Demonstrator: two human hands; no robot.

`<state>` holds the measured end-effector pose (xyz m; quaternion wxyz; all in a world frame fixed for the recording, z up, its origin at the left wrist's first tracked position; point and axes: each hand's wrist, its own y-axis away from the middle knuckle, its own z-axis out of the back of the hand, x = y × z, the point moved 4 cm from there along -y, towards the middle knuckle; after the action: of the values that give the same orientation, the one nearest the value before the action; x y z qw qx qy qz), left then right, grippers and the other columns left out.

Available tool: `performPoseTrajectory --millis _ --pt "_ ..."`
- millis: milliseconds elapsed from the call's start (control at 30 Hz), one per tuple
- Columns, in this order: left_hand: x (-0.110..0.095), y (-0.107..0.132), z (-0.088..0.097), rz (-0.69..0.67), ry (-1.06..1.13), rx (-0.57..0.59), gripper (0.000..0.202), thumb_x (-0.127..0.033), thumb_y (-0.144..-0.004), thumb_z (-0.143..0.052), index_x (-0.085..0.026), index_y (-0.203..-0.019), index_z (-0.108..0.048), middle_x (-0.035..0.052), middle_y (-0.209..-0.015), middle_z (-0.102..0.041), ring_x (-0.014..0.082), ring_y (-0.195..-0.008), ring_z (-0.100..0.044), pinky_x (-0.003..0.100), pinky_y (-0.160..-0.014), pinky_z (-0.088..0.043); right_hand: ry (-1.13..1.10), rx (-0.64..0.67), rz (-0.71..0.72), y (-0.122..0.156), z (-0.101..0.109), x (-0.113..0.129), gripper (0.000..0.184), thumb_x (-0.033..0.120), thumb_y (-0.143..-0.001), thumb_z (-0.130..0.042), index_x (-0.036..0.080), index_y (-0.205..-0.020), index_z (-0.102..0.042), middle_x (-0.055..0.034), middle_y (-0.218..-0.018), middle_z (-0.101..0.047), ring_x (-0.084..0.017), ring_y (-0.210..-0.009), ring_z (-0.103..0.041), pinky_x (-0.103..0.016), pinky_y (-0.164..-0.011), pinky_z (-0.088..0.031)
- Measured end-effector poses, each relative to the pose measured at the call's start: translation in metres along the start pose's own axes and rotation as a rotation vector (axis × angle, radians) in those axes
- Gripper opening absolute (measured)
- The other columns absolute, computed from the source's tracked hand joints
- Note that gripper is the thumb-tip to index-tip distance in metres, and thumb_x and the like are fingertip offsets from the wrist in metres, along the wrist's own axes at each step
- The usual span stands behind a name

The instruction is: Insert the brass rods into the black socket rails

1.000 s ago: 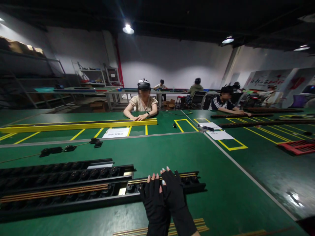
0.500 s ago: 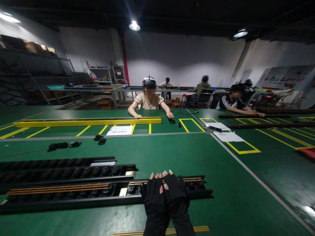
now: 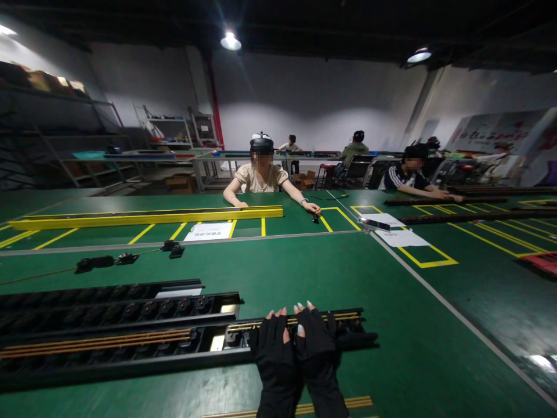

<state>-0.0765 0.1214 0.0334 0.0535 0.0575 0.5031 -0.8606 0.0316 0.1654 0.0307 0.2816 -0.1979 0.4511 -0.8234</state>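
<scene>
- where are the hands?
- the left hand [image 3: 275, 348] and the right hand [image 3: 317, 343], both in black fingerless gloves, lie palm down, side by side, over the right part of the nearest black tray [image 3: 187, 361]. fingertips point to the tray's far edge.
- are they clamped on anything?
- i cannot tell. the fingers of each hand lie stretched out and close together, and the palms hide what is under them.
- what shows around them?
- thin brass rods [image 3: 242, 327] come out on both sides of the hands, running along the tray. farther left, copper-coloured rods [image 3: 96, 342] lie lengthwise on the same tray, above a row of dark blocks [image 3: 143, 352].
- and the rest of the worktop [image 3: 296, 267]?
- loose brass rods [image 3: 359, 402] lie on the side nearest the wearer, partly covered by the wrists. two more black trays lie beyond the nearest one, toward the left edge. past them is a rod strung with black pieces [image 3: 102, 262].
- anyone opposite?
- a co-worker sits at the far edge, behind a yellow rail [image 3: 152, 219], one hand [image 3: 311, 208] reaching to a small black piece [image 3: 315, 219].
</scene>
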Motion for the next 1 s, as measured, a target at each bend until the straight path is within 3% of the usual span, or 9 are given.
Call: performPoseTrajectory --millis 133,300,500,700,867,1000 --pt "0.0 -0.001 0.0 0.01 -0.007 0.013 0.04 -0.013 -0.092 -0.045 -0.017 -0.128 -0.062 0.0091 -0.113 -0.074 0.0228 -0.112 -0.063 0.04 -0.107 -0.031 0.046 0.014 -0.077 -0.004 0.004 -0.002 0.04 0.023 -0.097 -0.039 0.022 -0.128 -0.064 -0.0068 -0.122 -0.072 -0.025 -0.125 -0.06 -0.049 -0.119 -0.018" --pt "0.001 0.002 -0.002 0.029 -0.002 0.035 0.041 -0.011 -0.092 -0.043 -0.018 -0.128 -0.062 0.008 -0.115 -0.074 0.0223 -0.114 -0.062 0.04 -0.108 -0.029 0.02 -0.038 -0.106 -0.007 0.01 -0.004 0.036 0.018 -0.095 -0.042 0.021 -0.121 -0.067 -0.0059 -0.111 -0.076 -0.023 -0.118 -0.065 -0.046 -0.117 -0.023" --pt "0.003 0.003 -0.002 0.046 0.002 0.044 0.042 -0.012 -0.093 -0.043 -0.02 -0.13 -0.062 0.0082 -0.113 -0.074 0.0227 -0.111 -0.064 0.041 -0.108 -0.029 0.102 -0.001 -0.191 -0.003 0.009 -0.016 0.039 0.024 -0.098 -0.037 0.022 -0.124 -0.067 -0.0084 -0.121 -0.072 -0.026 -0.128 -0.058 -0.052 -0.118 -0.019" --pt "0.002 0.004 -0.003 0.088 0.056 -0.006 0.043 -0.012 -0.093 -0.042 -0.021 -0.13 -0.062 0.0081 -0.112 -0.075 0.0224 -0.112 -0.063 0.041 -0.108 -0.029 0.1 0.033 -0.177 0.001 0.009 -0.023 0.038 0.021 -0.097 -0.039 0.023 -0.122 -0.068 -0.0064 -0.119 -0.073 -0.024 -0.13 -0.056 -0.05 -0.117 -0.021" --pt "0.001 0.005 -0.003 0.08 0.065 0.073 0.043 -0.014 -0.093 -0.041 -0.019 -0.13 -0.063 0.0102 -0.116 -0.073 0.0245 -0.113 -0.063 0.045 -0.109 -0.029 0.136 0.001 -0.262 0.004 0.011 -0.037 0.039 0.024 -0.097 -0.037 0.02 -0.122 -0.067 -0.0085 -0.117 -0.073 -0.026 -0.131 -0.054 -0.055 -0.116 -0.022" --pt "-0.002 0.0 0.001 0.119 0.065 0.011 0.041 -0.012 -0.094 -0.039 -0.018 -0.123 -0.067 0.0093 -0.111 -0.075 0.0238 -0.11 -0.063 0.043 -0.106 -0.031 0.104 0.001 -0.267 0.003 0.013 -0.043 0.037 0.023 -0.096 -0.038 0.02 -0.117 -0.07 -0.0071 -0.113 -0.075 -0.025 -0.125 -0.058 -0.052 -0.114 -0.026"
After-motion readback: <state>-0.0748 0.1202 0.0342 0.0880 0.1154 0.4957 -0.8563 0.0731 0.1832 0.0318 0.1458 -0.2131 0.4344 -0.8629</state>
